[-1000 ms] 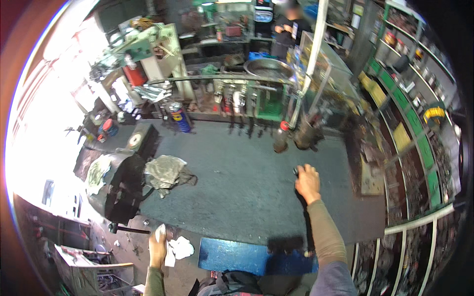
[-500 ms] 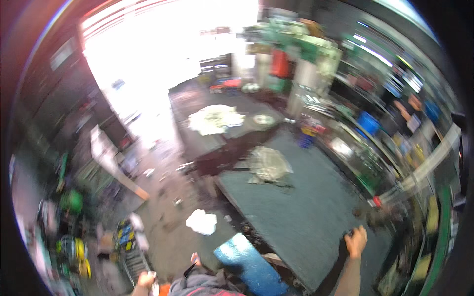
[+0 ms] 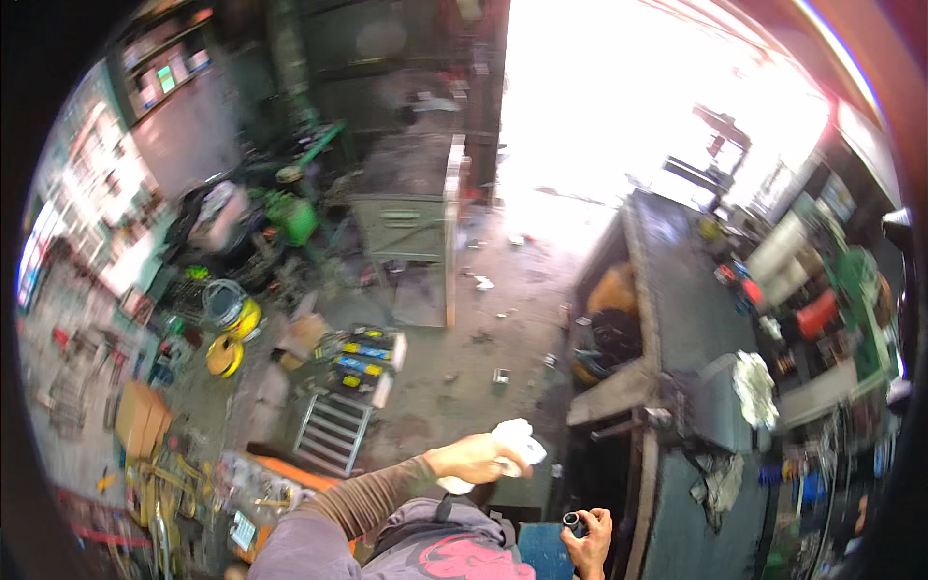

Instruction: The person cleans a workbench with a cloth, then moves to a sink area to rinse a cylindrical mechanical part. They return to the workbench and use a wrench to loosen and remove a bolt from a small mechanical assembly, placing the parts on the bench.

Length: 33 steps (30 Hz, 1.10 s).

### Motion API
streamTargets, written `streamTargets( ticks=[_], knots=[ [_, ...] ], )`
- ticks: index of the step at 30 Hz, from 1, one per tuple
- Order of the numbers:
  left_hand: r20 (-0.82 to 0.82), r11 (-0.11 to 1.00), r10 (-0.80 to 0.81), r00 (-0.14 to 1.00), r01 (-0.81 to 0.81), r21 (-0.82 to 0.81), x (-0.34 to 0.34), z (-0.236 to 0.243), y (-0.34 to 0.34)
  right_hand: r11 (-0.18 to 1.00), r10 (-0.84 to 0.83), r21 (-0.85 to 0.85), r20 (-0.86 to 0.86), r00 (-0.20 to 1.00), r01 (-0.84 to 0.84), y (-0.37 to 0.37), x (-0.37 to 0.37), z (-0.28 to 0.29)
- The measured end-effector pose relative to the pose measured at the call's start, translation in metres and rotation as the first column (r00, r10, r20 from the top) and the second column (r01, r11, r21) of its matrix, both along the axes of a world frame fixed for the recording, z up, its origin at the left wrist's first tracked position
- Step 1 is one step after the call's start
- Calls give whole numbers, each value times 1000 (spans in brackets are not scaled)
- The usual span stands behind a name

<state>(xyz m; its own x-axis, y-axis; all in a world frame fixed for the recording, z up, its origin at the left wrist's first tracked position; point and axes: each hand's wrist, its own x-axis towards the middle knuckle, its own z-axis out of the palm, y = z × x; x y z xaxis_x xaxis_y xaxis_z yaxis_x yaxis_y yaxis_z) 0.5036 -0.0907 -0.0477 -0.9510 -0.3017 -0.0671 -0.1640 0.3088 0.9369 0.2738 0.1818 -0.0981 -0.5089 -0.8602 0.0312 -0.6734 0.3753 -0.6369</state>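
My left hand (image 3: pixel 476 458) reaches across in front of my body from the lower left, its fingers closed on a crumpled white cloth (image 3: pixel 522 445). More white shows below the wrist; I cannot tell whether part of it lies on the floor behind. At the lower right, beside the workbench, my right hand (image 3: pixel 592 543) grips a short dark cylinder (image 3: pixel 574 523) with a hollow round end facing up. Just left of that hand is a blue flat surface (image 3: pixel 543 553), partly hidden by my body.
A dark workbench (image 3: pixel 681 527) runs along my right, with a crumpled grey cloth (image 3: pixel 719 483) on it. Ahead left stands a metal cabinet (image 3: pixel 401 217). A metal grate (image 3: pixel 331 432), yellow buckets (image 3: pixel 225 356) and a cardboard box (image 3: pixel 142 418) crowd the left floor. A bright doorway opens beyond.
My view has swung left, so the bench and doorway now sit further right. My left hand has moved inward and up; my right hand has come from over the bench to its near side.
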Motion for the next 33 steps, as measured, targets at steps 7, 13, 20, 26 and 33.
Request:
streamTargets(
  ticks=[7, 13, 20, 26, 33],
  knots=[
    [-713, 869, -455, 534, 440, -225, 49, 203, -51, 950, 309, 26, 36, 950, -310, -158, 12, -44],
    [-765, 856, -477, 433, 425, -293, 83, 238, -94, 782, 617, 15, 129, 776, -624, -315, 37, -41],
    [-793, 974, -152, 590, -48, -223, 114, 250, -126, 392, 910, 0, 146, 388, -920, -505, 144, -39],
    [-865, 704, 169, 473, -672, -231, 164, 233, -133, 213, 955, -38, 218, 200, -976, -595, 262, -74],
    [-980, -434, 195, -41, -900, -49, 228, 191, -120, 151, 951, -61, 282, 128, -987, -608, 473, -130]
  ],
)
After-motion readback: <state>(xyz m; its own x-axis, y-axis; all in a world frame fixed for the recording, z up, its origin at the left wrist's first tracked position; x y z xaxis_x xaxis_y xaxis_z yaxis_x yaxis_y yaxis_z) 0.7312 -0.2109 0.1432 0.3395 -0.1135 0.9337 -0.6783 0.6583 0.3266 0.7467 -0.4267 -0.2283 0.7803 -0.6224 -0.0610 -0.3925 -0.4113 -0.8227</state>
